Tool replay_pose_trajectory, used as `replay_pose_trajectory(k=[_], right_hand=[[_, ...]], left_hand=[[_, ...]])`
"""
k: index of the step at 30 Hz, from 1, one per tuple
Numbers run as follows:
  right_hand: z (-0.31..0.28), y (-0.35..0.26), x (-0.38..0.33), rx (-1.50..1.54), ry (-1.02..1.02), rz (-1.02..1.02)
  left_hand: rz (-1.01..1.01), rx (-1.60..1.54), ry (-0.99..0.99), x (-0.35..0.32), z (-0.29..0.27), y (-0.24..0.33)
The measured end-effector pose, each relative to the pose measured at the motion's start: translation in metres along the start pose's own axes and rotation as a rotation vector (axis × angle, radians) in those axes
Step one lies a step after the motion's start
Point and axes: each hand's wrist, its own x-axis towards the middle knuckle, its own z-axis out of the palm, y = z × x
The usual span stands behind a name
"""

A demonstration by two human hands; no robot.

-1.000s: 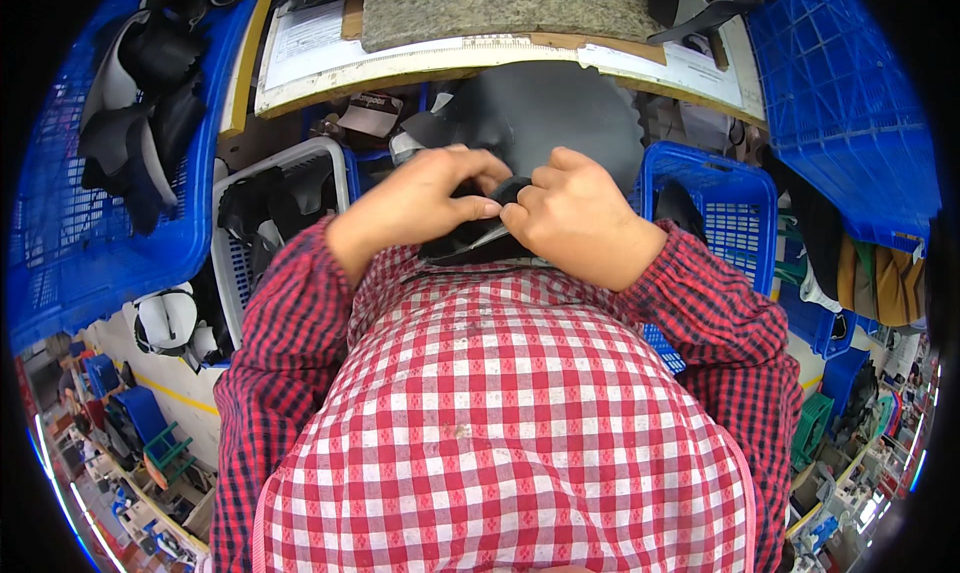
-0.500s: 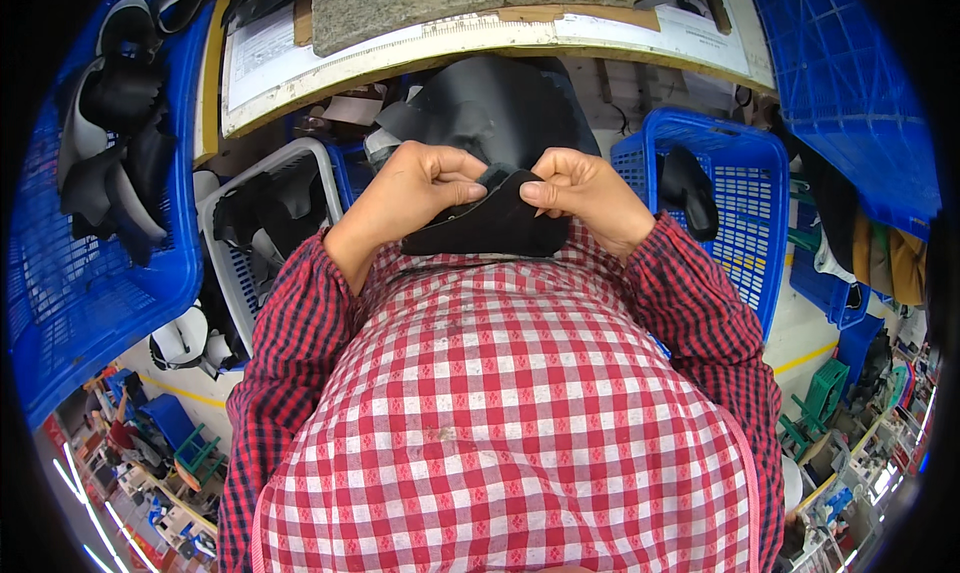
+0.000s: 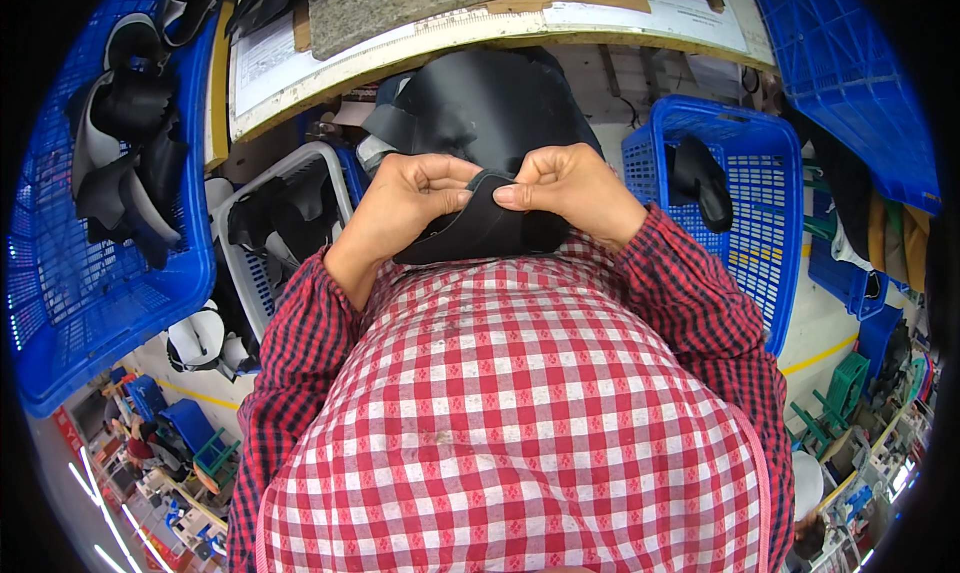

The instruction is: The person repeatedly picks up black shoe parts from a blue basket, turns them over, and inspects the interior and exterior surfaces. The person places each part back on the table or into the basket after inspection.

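Observation:
A soft black shoe upper rests against my lap, its top edge lifted between both hands. My left hand pinches that edge between thumb and bent fingers. Close beside it, my right hand pinches the same edge, its thumb pressed flat on the black material. A narrow seam line runs along the piece near the fingertips. Beyond my hands, a large smooth black sheet drapes below the table edge. The undersides of the fingers and the far side of the upper are hidden.
A worktable with a stone slab stands ahead. Left are a blue basket of black and white shoe pieces and a grey basket of more pieces. At right, a blue basket holds a black piece; another blue crate rises beyond.
The upper's edge has been turned so a broader black strip shows between the hands. My right hand has shifted slightly left along it; both hands keep their pinch.

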Motion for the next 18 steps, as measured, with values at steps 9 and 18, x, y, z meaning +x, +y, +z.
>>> replay_pose_trajectory(k=[9,18], right_hand=[[0.003,0.003,-0.003,-0.013,0.025,0.016],[0.022,0.007,-0.01,-0.481,0.181,-0.153]], left_hand=[[-0.05,-0.107,-0.047,-0.005,-0.004,0.0],[-0.056,0.027,0.043,-0.009,-0.001,-0.006]])
